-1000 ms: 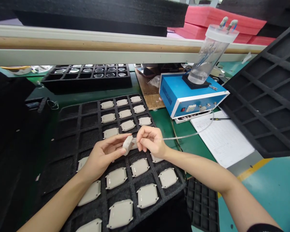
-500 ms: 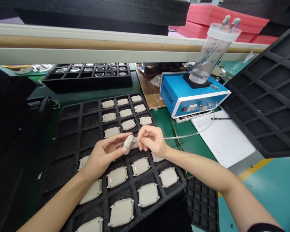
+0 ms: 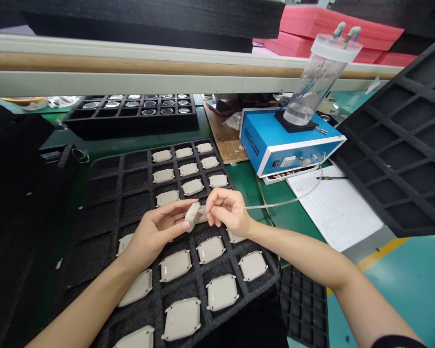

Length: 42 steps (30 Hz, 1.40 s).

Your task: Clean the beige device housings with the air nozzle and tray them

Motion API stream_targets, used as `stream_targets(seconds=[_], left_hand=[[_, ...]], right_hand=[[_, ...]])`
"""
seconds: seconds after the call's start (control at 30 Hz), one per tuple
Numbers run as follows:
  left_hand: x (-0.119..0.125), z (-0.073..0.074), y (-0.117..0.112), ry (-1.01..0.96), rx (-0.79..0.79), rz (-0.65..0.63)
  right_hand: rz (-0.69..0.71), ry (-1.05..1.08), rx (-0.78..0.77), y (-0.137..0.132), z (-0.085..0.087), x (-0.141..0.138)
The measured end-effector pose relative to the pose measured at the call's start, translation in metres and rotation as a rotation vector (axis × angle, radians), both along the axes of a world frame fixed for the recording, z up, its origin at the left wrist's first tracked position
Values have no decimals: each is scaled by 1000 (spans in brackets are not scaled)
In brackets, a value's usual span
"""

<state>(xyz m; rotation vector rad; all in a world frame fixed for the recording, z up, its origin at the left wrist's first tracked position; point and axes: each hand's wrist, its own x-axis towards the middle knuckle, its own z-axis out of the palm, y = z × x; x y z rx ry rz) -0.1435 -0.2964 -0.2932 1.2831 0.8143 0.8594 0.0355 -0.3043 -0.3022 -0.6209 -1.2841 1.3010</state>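
My left hand (image 3: 155, 232) pinches a small white square plastic part (image 3: 193, 216) on edge above a black foam tray (image 3: 105, 193). Just to its right, my right hand (image 3: 226, 210) is closed on the end of a thin clear tube (image 3: 286, 200) and presses that end against the part. The tube runs right to a blue box (image 3: 281, 140) that carries a clear cylinder (image 3: 317, 77). Several similar white parts (image 3: 183, 169) lie in the tray's pockets.
A second black tray (image 3: 130, 113) with shiny round parts stands at the back. A large black grid tray (image 3: 402, 140) leans at the right over a paper sheet (image 3: 337, 208). A shelf rail (image 3: 130, 67) spans overhead. Another small black tray (image 3: 304, 304) lies near my right forearm.
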Motion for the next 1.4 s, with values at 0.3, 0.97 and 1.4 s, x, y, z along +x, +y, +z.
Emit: stream_targets(seconds=[0.3, 0.97, 1.4], left_hand=[[-1, -1, 0, 3, -5, 15], [-1, -2, 0, 9, -13, 14], [-2, -4, 1, -3, -7, 3]], right_hand=[[-4, -32, -7, 0, 0, 0], [0, -13, 12, -1, 0, 0], [-9, -53, 7, 0, 0, 0]])
